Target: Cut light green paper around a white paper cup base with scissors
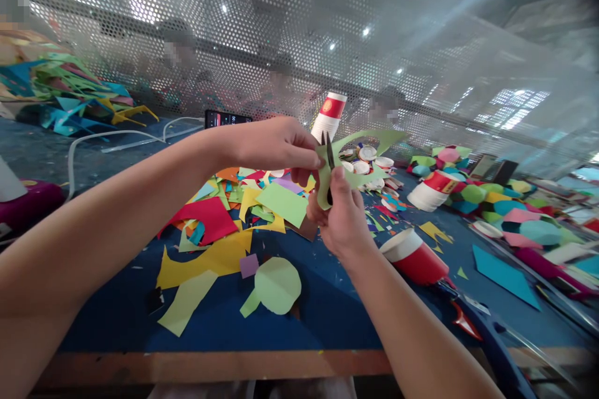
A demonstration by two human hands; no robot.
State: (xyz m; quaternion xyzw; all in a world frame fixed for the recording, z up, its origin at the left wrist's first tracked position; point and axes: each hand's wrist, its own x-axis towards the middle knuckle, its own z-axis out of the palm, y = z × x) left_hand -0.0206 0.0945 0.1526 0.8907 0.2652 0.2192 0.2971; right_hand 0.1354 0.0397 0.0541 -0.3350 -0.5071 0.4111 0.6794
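My right hand (341, 212) is closed around a pair of scissors (329, 153), whose dark blades point up and stand slightly apart. Between the blades passes a light green paper piece (365, 140) with a long curved strip trailing to the right. My left hand (292, 149) pinches the left edge of that paper, close to the blades. The scissor handles are mostly hidden by my right fingers. Below the hands, a round light green cutout (278, 285) with a small tab lies on the blue table.
Coloured paper scraps (206, 255) spread over the table (327, 318). A red and white paper cup (416, 255) and a dark blue glue gun (491, 330) lie at right. Stacked cups (330, 115), a phone (227, 118) and a perforated metal screen (262, 25) stand behind.
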